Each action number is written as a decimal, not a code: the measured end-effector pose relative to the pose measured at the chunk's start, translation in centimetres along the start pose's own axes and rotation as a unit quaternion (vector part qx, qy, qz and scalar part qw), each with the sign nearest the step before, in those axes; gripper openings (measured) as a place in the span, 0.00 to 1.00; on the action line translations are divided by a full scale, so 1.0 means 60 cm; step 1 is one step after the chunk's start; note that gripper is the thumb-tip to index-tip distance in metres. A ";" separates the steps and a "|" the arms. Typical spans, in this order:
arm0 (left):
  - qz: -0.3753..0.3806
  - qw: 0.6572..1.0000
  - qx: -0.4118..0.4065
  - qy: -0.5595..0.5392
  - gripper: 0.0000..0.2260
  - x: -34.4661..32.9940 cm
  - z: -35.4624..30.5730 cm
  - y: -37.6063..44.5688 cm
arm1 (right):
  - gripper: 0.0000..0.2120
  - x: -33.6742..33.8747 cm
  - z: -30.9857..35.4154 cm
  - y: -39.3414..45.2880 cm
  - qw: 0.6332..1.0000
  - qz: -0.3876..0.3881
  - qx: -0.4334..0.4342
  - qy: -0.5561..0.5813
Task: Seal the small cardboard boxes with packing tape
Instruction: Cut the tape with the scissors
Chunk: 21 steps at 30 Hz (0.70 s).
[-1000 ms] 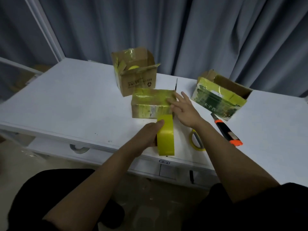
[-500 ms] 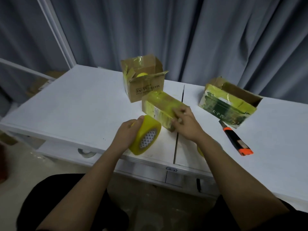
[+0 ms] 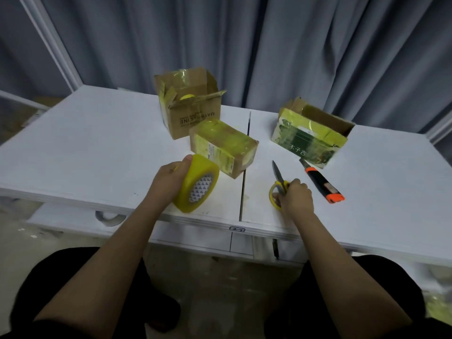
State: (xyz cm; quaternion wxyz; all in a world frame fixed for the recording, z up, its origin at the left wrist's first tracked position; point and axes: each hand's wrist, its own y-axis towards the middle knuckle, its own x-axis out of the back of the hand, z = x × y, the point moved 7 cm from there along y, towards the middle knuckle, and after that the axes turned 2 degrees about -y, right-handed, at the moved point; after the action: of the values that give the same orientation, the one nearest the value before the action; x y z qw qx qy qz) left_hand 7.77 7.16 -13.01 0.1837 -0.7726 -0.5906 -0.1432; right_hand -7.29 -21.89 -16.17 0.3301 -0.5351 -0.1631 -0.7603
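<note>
The step in hand looked to be cutting the tape, so the scissors (image 3: 278,183) needed a firm grip through the handles, with the strip from the roll (image 3: 197,183) kept taut while the blades crossed it close to the wrapped box (image 3: 223,148). That box lay near the middle of the table (image 3: 85,148), just beyond the roll. The left hand (image 3: 166,183) was curled around the roll, holding it tilted. The right hand (image 3: 297,198) was closed over the scissors' yellow handles on the tabletop.
</note>
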 end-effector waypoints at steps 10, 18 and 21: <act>0.011 1.000 -0.018 -0.001 0.19 -0.001 -0.010 -0.003 | 0.17 0.027 -0.017 0.007 1.000 0.025 0.001 0.000; 0.009 1.000 -0.021 -0.018 0.21 0.000 -0.008 -0.008 | 0.15 0.070 0.060 -0.082 0.963 0.016 0.150 0.225; 0.010 0.999 -0.024 -0.024 0.21 0.002 -0.005 -0.011 | 0.24 0.051 0.084 -0.100 0.961 0.094 0.150 0.214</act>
State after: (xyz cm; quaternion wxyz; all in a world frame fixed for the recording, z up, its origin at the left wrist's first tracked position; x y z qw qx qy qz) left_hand 7.18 7.29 -12.62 0.1527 -0.7860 -0.5832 -0.1369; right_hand -8.45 -15.49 -10.84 0.5037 -0.3172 -0.1497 -0.7895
